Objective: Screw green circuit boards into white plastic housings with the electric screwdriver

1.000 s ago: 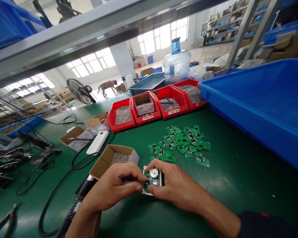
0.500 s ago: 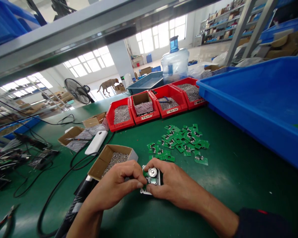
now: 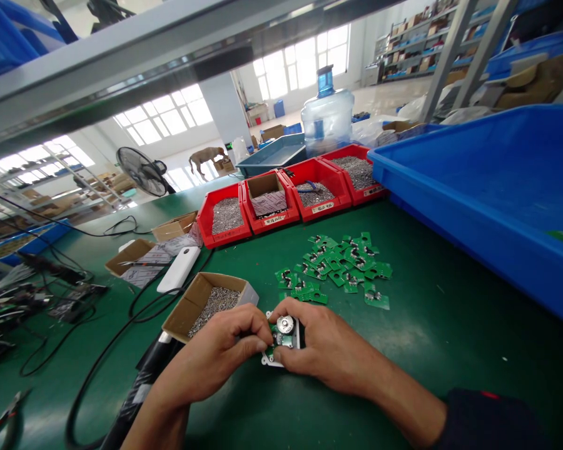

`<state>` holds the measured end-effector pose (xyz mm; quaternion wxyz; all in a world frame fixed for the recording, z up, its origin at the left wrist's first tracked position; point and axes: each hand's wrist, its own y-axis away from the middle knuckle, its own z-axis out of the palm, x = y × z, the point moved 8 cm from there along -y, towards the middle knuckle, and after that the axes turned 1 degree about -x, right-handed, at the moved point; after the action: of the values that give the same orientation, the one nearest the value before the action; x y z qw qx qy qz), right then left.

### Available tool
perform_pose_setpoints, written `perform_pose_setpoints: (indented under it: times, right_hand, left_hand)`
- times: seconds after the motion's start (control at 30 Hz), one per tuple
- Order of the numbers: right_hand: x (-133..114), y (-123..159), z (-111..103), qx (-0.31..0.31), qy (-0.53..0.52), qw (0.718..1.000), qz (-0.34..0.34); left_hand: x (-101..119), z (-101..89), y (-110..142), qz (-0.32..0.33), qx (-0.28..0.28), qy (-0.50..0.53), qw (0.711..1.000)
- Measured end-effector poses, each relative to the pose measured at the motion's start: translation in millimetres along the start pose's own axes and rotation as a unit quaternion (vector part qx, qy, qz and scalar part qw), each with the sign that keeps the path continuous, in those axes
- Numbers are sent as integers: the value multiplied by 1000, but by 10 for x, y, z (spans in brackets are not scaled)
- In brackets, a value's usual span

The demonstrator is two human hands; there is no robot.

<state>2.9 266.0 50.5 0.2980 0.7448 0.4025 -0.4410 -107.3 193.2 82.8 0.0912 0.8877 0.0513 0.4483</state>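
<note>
A small white plastic housing [image 3: 279, 362] with a green circuit board and a round silver metal part sits low over the green table, between both hands. My right hand [image 3: 312, 334] grips it from the right, with thumb and fingers around its edges. My left hand [image 3: 238, 334] is closed in a pinch at the housing's left side, its fingertips at the circuit board. Whatever lies between those fingertips is hidden or too small to make out. Just beyond the left hand stands a cardboard box [image 3: 181, 315] of small screws. Several loose green circuit boards [image 3: 333, 262] lie beyond the right hand.
Red bins [image 3: 326, 211] of small metal parts line the back. A large blue tray [image 3: 473, 231] takes up the right side. To the left are a white power bank-like block [image 3: 178, 270], black cables [image 3: 103, 362] and pliers [image 3: 10, 412]. A metal beam [image 3: 159, 56] crosses overhead.
The whole view has shifted slightly, so things sit a little further left. Both hands keep nearly the same pose at the housing. In the background, the dog has moved a little.
</note>
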Motion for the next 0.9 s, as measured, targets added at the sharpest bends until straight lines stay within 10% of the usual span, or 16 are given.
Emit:
perform_pose_setpoints:
  times: [0.5,0.67,0.9]
  right_hand:
    - [-13,-17,1,-3,12,1000,0]
    - [-5,-6,1,-8,18,1000,12]
    - [-13,-13,-4,-7,21,1000,15]
  left_hand:
    - [91,6,119,-16,31,-94,995]
    - [-338,-631,123,-109,165,-182,963]
    - [-826,-548,-171,-166,41,-274,946]
